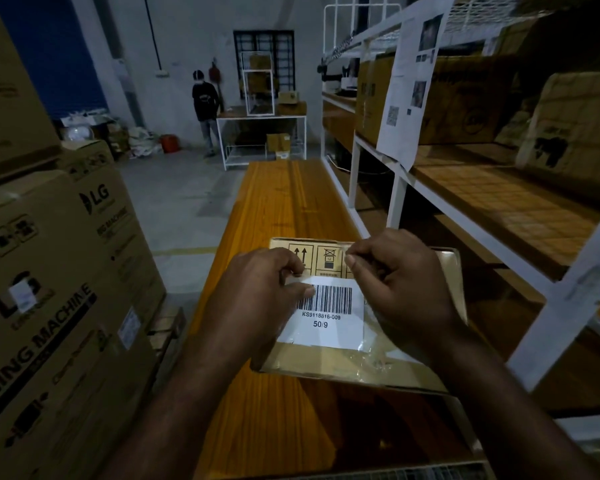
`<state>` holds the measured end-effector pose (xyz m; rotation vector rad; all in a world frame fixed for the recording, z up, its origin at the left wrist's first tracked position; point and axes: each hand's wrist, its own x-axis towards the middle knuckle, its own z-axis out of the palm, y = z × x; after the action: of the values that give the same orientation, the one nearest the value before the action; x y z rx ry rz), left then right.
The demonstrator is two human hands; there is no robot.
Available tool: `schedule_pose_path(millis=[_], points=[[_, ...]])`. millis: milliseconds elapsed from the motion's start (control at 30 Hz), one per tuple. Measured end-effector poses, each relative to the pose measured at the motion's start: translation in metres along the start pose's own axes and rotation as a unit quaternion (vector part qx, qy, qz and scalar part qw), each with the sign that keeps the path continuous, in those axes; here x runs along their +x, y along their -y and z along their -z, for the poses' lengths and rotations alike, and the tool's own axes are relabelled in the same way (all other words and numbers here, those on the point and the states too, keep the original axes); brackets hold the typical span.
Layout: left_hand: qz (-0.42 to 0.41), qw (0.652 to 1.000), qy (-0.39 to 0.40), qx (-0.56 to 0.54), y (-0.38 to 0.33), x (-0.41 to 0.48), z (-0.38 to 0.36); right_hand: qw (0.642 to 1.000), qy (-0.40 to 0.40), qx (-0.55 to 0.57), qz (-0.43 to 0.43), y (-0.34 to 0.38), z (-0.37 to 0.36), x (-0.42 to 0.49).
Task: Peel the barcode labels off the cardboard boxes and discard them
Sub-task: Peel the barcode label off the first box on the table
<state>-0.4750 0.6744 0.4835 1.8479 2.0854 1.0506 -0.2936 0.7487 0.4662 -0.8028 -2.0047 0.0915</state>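
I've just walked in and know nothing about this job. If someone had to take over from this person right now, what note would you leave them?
Left hand: pinches the upper left edge of the barcode label, thumb on the bars.
Right hand: fingers pinched just above the label's upper right corner, apparently on the clear tape that covers it.
The cardboard box lies on the orange wooden bench, label facing up.
Done: at most the top edge is started; the label is still almost fully stuck down.
Left: peel it off and discard it. No bin is in view.
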Motion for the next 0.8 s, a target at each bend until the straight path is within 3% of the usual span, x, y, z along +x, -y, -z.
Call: schedule_pose_path(millis=[333,800], points=[[-0.018,0.999,0.009,-0.041,0.000,0.004,-0.005,0.995,0.091,-0.032,0.019,-0.014,0.007,0.003],[-0.032,0.996,0.059,-0.064,0.007,0.004,0.001,0.990,0.126,-0.061,0.024,-0.009,0.007,0.003]])
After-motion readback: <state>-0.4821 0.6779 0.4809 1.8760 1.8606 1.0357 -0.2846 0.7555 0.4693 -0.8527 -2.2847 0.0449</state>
